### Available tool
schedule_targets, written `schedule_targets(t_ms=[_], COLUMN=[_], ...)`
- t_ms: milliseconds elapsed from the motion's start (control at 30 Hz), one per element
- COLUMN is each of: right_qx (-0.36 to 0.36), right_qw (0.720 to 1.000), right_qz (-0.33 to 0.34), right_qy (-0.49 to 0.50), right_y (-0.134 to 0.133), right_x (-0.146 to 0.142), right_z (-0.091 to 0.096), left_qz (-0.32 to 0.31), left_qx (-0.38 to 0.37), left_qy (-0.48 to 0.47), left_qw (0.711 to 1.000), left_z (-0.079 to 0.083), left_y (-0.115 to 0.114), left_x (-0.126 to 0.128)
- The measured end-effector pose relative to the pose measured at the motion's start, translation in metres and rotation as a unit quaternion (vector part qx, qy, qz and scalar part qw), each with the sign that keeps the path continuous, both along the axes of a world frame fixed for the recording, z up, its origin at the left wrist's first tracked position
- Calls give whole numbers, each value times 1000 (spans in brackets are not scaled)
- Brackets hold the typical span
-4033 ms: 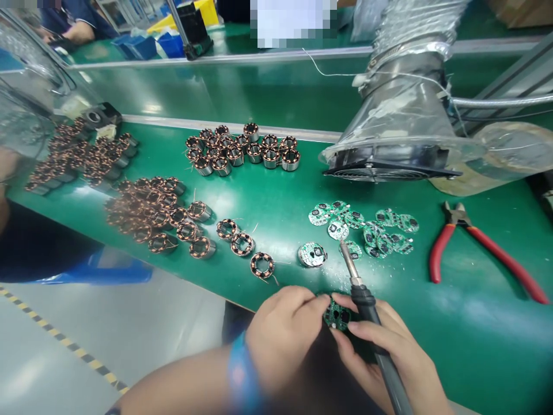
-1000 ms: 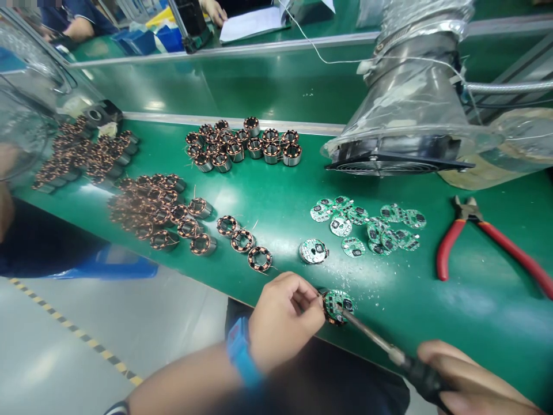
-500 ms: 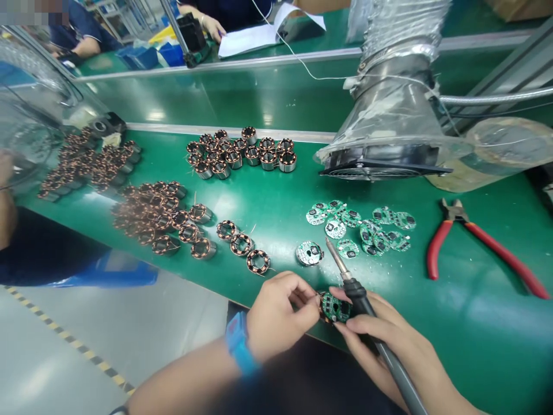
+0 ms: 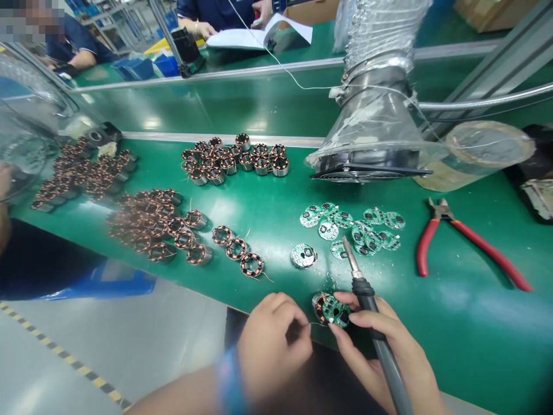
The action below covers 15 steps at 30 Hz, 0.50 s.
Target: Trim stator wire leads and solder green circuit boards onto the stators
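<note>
My left hand [image 4: 276, 334], a little blurred, pinches the end of a thin wire [image 4: 318, 324] that runs to a copper-wound stator [image 4: 320, 306]. My right hand [image 4: 384, 340] grips a soldering iron [image 4: 367, 297], its tip pointing up and away from the work. The same hand's fingertips hold a round green circuit board [image 4: 336, 311] by its edges, tilted against the stator at the bench's front edge. Just beyond lies another stator topped with a board [image 4: 303, 255]. Several loose round boards [image 4: 328, 230] are spread behind the iron's tip.
Red-handled cutters [image 4: 441, 210] lie at right. A fume extractor hood [image 4: 367, 150] hangs low over the bench. Several stators [image 4: 235, 158] stand in groups at the back and left. Across the bench, a person's hand [image 4: 205, 30] rests by an open booklet [image 4: 259, 36]. Another person's arm [image 4: 6, 190] shows at left.
My left hand has drawn back from the stator toward the front left, with the wire now stretched between. The stator's windings show more. The view has shifted slightly.
</note>
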State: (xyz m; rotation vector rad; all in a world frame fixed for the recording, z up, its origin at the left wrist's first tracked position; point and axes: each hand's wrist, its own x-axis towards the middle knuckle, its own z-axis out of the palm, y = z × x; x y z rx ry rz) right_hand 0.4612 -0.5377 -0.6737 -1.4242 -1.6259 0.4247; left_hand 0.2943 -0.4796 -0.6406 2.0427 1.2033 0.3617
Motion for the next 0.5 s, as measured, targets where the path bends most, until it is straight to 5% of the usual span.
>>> schedule_targets(t_ms=[100,167,333,500], right_qx=[5,9,14,17], right_qw=[1000,1000,999,999], right_qz=[-7,-13,-29,-41], right_qy=[4,4,-4,-7], right_y=[-1,-2,-4,-4], right_x=[-2,-4,-9,-10], right_z=[0,0,-2,-3], left_qz=[60,81,67,-2], left_qx=[-112,-105,97,219], left_qy=[-36,-73,-139,-85], left_qw=[991,988,983,972], left_z=[6,5,-4,-6], left_y=[1,-1,-9,-5], left_x=[3,7,17,14])
